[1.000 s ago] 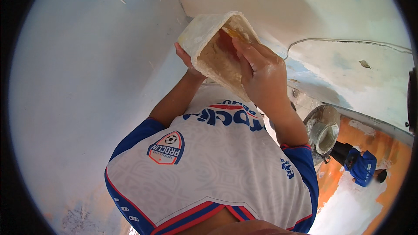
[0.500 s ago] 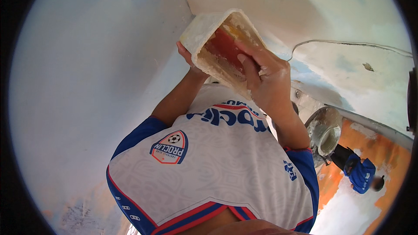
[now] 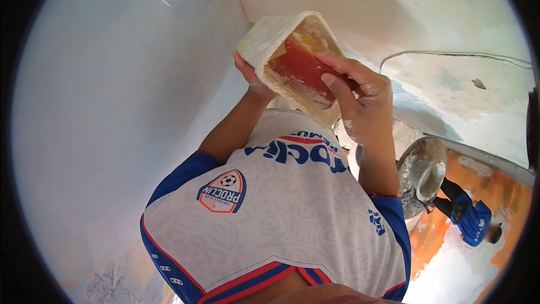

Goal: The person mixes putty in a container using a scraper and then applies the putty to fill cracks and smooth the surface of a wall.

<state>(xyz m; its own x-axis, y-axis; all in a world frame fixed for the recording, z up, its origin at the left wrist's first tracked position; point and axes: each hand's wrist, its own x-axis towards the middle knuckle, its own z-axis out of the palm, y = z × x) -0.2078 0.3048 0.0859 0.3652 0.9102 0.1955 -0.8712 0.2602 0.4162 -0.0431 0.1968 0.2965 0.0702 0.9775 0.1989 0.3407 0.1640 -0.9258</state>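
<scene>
A white rectangular plastic tub (image 3: 263, 38), caked with pale putty, is tilted so that its open mouth faces me. My left hand (image 3: 250, 76) supports it from the left side, fingers wrapped round the wall and partly hidden behind it. Inside the mouth lies the flat blade of a red putty spreader (image 3: 304, 67), smeared with pale putty. My right hand (image 3: 363, 93) pinches the spreader's outer end between thumb and fingers at the tub's right rim. Yellowish and whitish residue coats the inner walls.
Patchy painted walls (image 3: 129, 90) meet in a corner behind the tub. A thin cable (image 3: 450, 53) runs along the right one. To the lower right, a whitish bucket (image 3: 428, 179) stands in a round putty-stained basin (image 3: 408, 202); beyond is a person in blue (image 3: 472, 220).
My right hand has shifted right with the spreader, and more of its red blade shows in the mouth. The tub has moved slightly right with my left hand.
</scene>
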